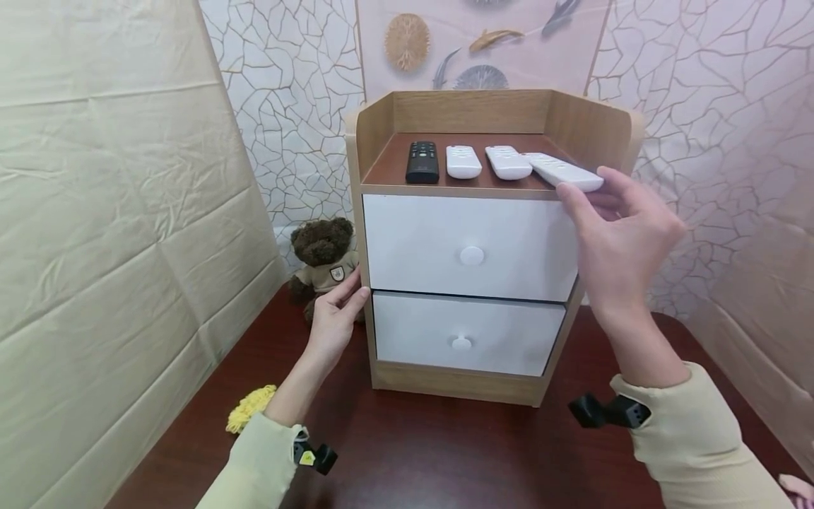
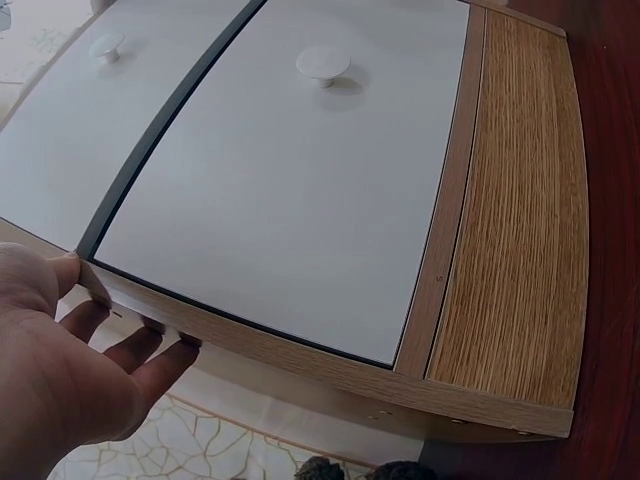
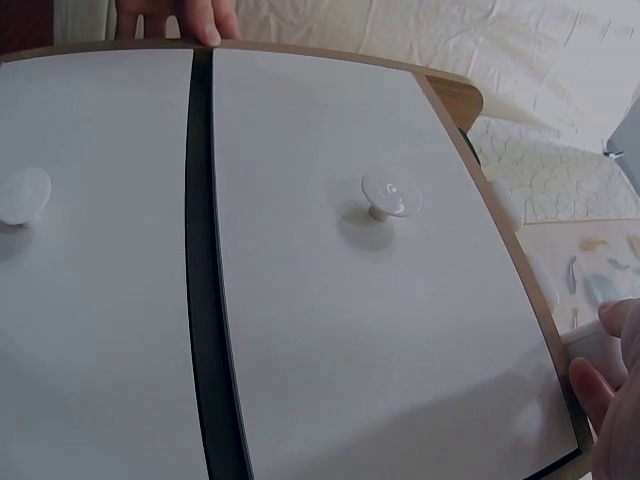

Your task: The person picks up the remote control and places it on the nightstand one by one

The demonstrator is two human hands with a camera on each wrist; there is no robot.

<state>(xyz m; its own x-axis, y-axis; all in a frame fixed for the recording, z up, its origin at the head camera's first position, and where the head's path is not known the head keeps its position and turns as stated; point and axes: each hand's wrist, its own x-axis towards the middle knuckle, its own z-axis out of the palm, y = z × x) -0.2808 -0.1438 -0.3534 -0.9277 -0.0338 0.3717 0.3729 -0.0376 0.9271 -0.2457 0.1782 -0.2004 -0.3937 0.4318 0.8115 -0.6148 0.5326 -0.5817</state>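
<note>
My right hand (image 1: pixel 626 233) pinches the near end of a white remote control (image 1: pixel 562 172) between thumb and fingers. That remote lies slanted at the right of the cabinet's top, its far end close beside another white remote (image 1: pixel 509 162). Further left are one more white remote (image 1: pixel 463 162) and a black remote (image 1: pixel 422 162). My left hand (image 1: pixel 335 314) rests against the left side of the small wooden cabinet (image 1: pixel 454 382). In the left wrist view its thumb lies at the front edge and the fingers touch the side panel (image 2: pixel 270 345).
Two white drawers with round knobs, upper (image 1: pixel 472 256) and lower (image 1: pixel 461 343), fill the cabinet's front. A brown teddy bear (image 1: pixel 322 244) sits behind my left hand. Yellow yarn-like material (image 1: pixel 251 408) lies by my left forearm. A raised wooden rim (image 1: pixel 470 112) borders the cabinet top.
</note>
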